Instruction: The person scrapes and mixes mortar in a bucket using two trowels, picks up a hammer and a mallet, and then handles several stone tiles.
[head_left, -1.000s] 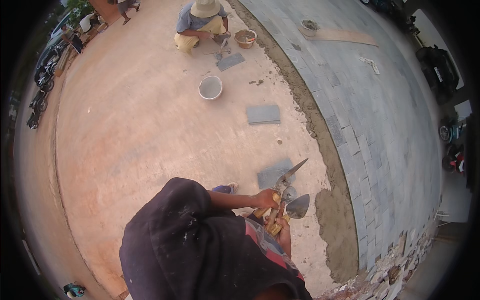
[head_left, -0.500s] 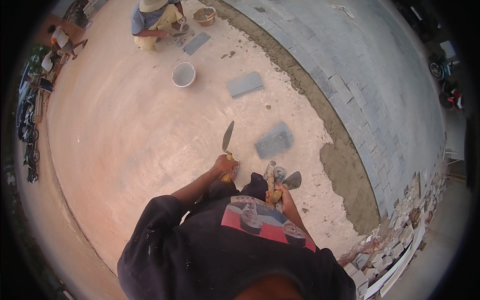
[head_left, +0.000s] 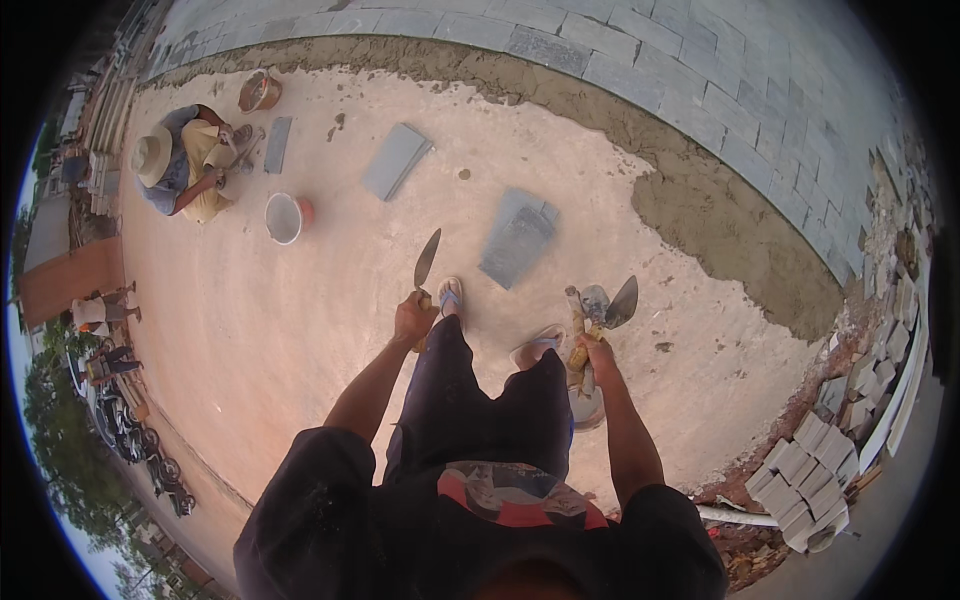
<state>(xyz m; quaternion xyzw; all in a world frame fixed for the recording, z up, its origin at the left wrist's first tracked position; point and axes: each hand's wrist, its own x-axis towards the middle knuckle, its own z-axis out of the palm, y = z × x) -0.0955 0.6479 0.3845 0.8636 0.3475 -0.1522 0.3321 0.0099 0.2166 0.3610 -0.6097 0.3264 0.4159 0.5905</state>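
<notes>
My left hand (head_left: 413,318) is closed round the handle of a trowel (head_left: 428,255), its pointed blade upward. Farther right, my right hand (head_left: 598,352) grips a bundle of tools. A second trowel (head_left: 622,302) with a broad dark blade sticks out of it, beside a hammer-like tool (head_left: 576,312) with a worn wooden handle. A round grey lump or tool head between them is hard to make out. Ahead of my sandalled feet lies a stack of grey stone slabs (head_left: 518,238). A grey round container (head_left: 588,408) shows partly behind my right leg.
A wet mortar strip (head_left: 715,225) borders the laid grey paving (head_left: 640,85). More slabs (head_left: 395,162), a white bucket (head_left: 287,218) and a mortar bucket (head_left: 260,92) stand ahead left, near a crouching co-worker (head_left: 185,165) in a hat. Stacked blocks (head_left: 812,480) and rubble line the right.
My view has turned to the right, so the slabs, buckets and co-worker sit farther left. My legs and feet now show. Both hands keep their tools; the right has moved outward from my body.
</notes>
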